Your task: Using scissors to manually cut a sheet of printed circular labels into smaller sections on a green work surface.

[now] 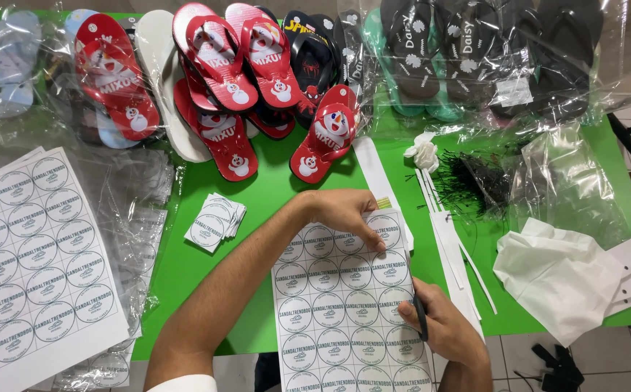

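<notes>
Hands work at lower centre: the left hand (pixel 344 212) presses flat on a sheet of round labels (pixel 344 305), the right hand (pixel 439 323) grips a dark cutting tool (pixel 420 316) at its right edge. Cut labels (pixel 214 221) lie left; red flip-flops (pixel 228 80) fill the top.

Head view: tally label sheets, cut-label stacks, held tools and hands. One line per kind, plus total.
Round-label sheets: 2, left sheet and sheet under the hands
Cut-label stack: 1
Dark tool: 1
Hands: 2, left hand and right hand
Total: 6
</notes>
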